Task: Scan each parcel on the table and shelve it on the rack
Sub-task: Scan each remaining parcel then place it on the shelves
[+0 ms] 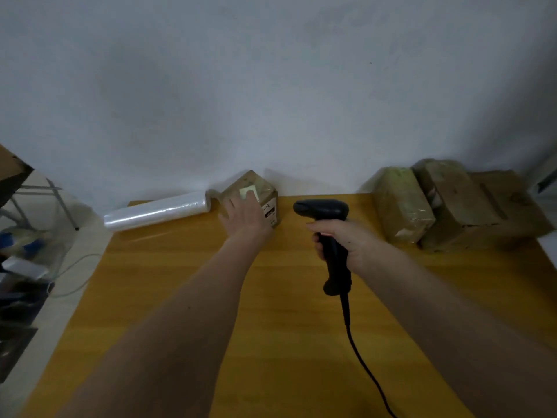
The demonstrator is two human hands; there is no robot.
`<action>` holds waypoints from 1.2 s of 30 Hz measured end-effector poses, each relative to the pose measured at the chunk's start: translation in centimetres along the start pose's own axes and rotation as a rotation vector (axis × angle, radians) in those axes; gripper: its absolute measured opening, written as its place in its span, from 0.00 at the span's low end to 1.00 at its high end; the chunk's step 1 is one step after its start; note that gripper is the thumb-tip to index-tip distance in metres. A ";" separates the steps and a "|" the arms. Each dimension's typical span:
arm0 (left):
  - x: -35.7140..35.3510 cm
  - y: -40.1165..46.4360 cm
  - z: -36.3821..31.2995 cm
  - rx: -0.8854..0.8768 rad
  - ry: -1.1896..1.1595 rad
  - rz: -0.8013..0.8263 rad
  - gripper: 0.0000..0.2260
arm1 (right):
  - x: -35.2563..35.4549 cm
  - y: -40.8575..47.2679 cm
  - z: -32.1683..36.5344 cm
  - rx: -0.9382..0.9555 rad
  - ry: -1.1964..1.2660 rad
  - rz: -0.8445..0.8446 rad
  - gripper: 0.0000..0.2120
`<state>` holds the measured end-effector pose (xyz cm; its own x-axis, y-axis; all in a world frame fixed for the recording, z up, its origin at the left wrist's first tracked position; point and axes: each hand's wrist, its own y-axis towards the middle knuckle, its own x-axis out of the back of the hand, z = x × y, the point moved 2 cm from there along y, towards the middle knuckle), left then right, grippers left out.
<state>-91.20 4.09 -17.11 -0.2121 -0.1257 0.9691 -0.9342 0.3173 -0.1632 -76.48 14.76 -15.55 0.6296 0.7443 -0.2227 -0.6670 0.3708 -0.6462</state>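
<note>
One parcel (256,193) sits under your flat left hand (245,215); your right hand (346,239) grips the scanner (324,212), whose beam could miss its side label.

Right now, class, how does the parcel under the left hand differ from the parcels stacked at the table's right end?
The small parcel stands alone at the table's far edge; the right-end parcels lean together in a group. The left hand rests on the small parcel; no hand touches the group. The small one's label faces the scanner. All are brown and tape-wrapped.
</note>
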 end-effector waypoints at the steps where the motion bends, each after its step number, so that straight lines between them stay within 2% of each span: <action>1: -0.2 1.1 0.1 -0.007 0.033 0.012 0.42 | 0.0 0.6 -0.2 0.004 -0.015 -0.009 0.05; 13: -2.7 9.7 1.9 -0.017 0.054 0.179 0.56 | -0.8 4.8 -0.8 -0.050 -0.071 -0.058 0.07; 16: -3.0 10.8 2.2 -0.029 0.070 0.127 0.55 | -0.3 5.0 -0.9 -0.054 -0.046 -0.071 0.07; 19: -3.1 10.6 2.0 0.032 -0.022 0.119 0.51 | 0.4 5.2 -0.6 -0.035 0.004 -0.132 0.06; 21: -3.0 9.7 1.6 0.134 -0.184 0.140 0.50 | 1.2 5.1 -0.1 0.013 0.060 -0.199 0.05; 22: -3.2 9.1 1.3 0.202 -0.353 0.150 0.48 | 1.7 5.0 0.1 0.038 0.083 -0.235 0.05; 25: -4.3 5.9 -0.2 0.394 -1.116 0.312 0.39 | 3.4 4.8 0.7 0.095 0.118 -0.328 0.06; 27: -5.1 2.9 -1.5 0.480 -1.395 0.405 0.36 | 4.6 4.8 0.5 0.112 0.120 -0.352 0.09; 31: -7.9 -3.1 -3.7 0.619 -1.501 0.558 0.39 | 6.8 4.3 -1.2 0.082 0.110 -0.372 0.12; 32: -8.8 -4.6 -4.1 0.650 -1.517 0.615 0.37 | 7.3 4.1 -1.7 0.062 0.099 -0.368 0.13; 34: -10.1 -7.3 -5.0 0.700 -1.528 0.704 0.26 | 8.4 3.7 -2.7 0.006 0.089 -0.355 0.14; 36: -11.3 -9.8 -5.9 0.719 -1.499 0.734 0.19 | 9.6 3.1 -3.5 -0.040 0.109 -0.335 0.15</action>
<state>-77.97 7.99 -25.36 -0.2627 -0.9371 -0.2298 -0.3845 0.3201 -0.8659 -71.12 21.05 -22.25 0.8513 0.5202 -0.0687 -0.4013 0.5610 -0.7240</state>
